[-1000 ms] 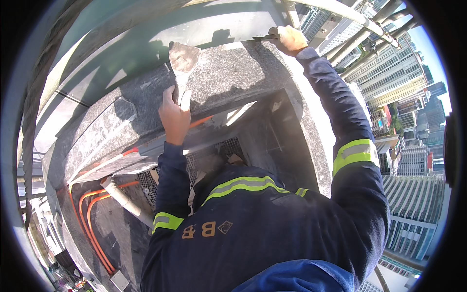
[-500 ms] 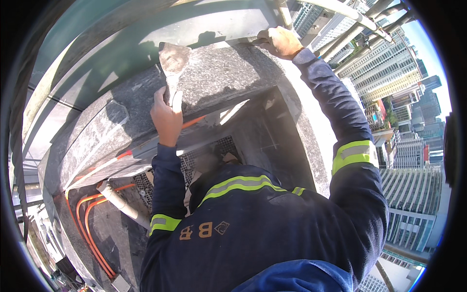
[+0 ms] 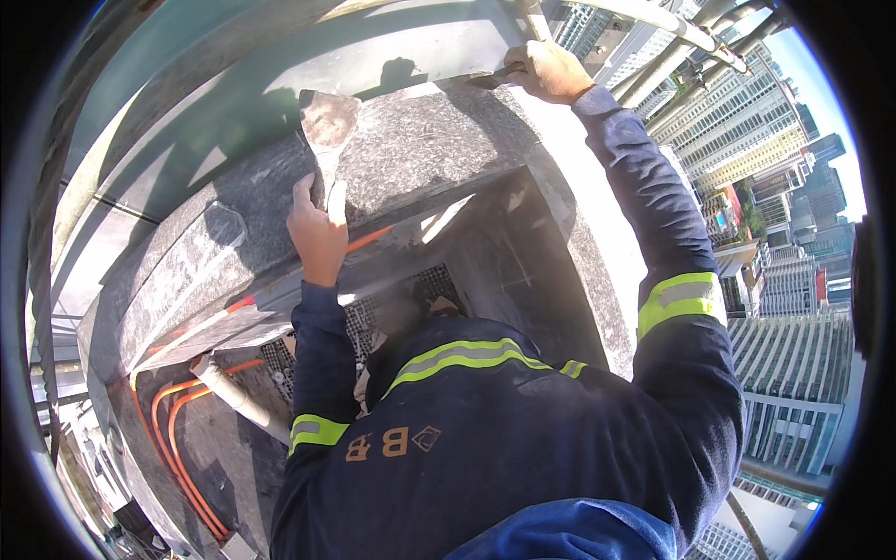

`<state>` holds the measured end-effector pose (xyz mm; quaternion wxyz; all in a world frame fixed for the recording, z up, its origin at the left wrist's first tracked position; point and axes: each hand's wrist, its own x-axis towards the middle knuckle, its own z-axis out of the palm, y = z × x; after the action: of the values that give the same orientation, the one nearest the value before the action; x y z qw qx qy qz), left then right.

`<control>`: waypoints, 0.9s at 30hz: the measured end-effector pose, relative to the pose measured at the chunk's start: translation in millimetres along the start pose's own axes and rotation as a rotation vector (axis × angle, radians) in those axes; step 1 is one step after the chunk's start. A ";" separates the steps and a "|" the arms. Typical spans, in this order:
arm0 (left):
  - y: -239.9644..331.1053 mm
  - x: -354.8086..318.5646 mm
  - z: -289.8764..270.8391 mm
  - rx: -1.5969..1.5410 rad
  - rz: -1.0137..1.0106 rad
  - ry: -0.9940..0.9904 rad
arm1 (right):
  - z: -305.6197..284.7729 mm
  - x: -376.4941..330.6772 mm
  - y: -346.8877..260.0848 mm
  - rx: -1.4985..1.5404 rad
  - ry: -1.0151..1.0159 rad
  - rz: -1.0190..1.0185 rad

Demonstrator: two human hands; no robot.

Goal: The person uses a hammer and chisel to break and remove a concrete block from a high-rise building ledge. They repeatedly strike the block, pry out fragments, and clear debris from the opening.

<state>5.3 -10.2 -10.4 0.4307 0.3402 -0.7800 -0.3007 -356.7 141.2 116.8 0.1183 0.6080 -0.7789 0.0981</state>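
Note:
My left hand [image 3: 317,235] is wrapped round the handle of a wide putty knife [image 3: 329,119]. Grey paste is smeared over its flared blade, which points up and away in front of a rough grey stone ledge [image 3: 425,140]. Farther right, my right hand [image 3: 551,73] grips a narrow, dark flat tool [image 3: 485,81]. That tool lies along the ledge's far edge, where the stone meets a smooth grey-green panel [image 3: 373,51]. Its handle is hidden in my fingers, so its exact kind cannot be made out.
Below the ledge opens a recess [image 3: 523,252] with dark mesh inside. Orange conduits [image 3: 173,439] and a pale pipe [image 3: 238,397] run at the lower left. Scaffold poles [image 3: 653,23] cross the upper right. Beyond them is a long drop to tall buildings [image 3: 747,140].
My right hand has shifted slightly up and to the right with the flat tool along the ledge edge. The putty knife in my left hand sits marginally lower and further left.

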 end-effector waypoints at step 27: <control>10.4 1.5 0.9 0.008 -0.019 0.003 | 82.7 -16.4 59.4 0.618 0.001 0.320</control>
<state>1.1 -5.1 -2.2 0.4276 0.3496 -0.7773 -0.3012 -415.9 146.1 32.6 -0.0880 0.4852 -0.7978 0.3469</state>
